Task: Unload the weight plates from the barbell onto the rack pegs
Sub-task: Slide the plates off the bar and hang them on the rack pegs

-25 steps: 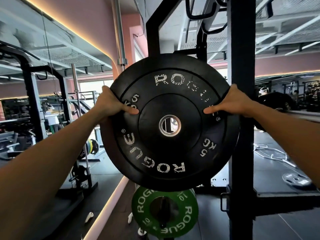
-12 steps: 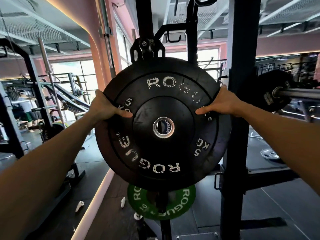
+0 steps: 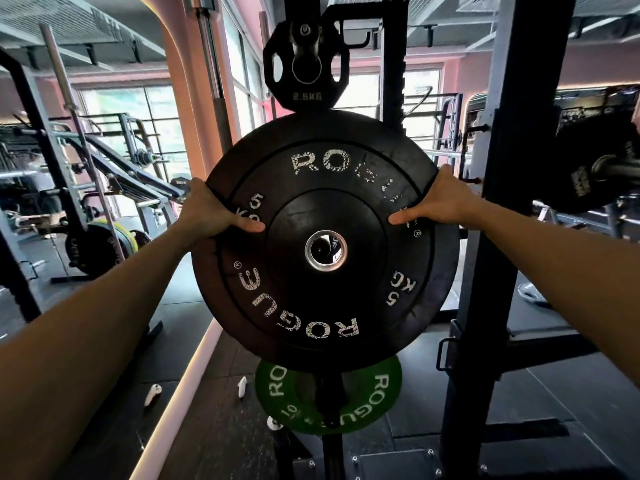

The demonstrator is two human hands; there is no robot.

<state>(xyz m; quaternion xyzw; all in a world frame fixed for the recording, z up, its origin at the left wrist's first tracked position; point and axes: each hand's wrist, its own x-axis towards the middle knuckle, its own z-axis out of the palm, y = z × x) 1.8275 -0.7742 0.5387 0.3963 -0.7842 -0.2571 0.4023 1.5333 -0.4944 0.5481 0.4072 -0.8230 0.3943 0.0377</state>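
1. A loaded barbell end with a yellow-green plate [image 3: 116, 237] stands on the floor at the far left, well apart from the person.
2. The left hand [image 3: 207, 211] grips the left rim of the black plate [image 3: 325, 306]: its thumb lies across the face beside the "5 KG" mark, and its fingers are hidden behind the rim.
3. The black plate, lettered ROGUE, is held upright in the air in front of the rack's centre post; through its steel-ringed centre hole [image 3: 326, 251] something dark shows, but whether a peg is inside cannot be told.
4. Just above it a small plate marked 2.5KG [image 3: 306, 95] hangs on an upper rack peg.
5. Below it a green plate [image 3: 374, 400] sits on a lower peg, partly covered by the black plate.
6. The right hand [image 3: 446, 202] grips the plate's right rim the same way, thumb on the face.
7. A black rack upright [image 3: 502, 237] stands to the right.
8. Beyond it, the barbell [image 3: 620, 169] carries another black plate.
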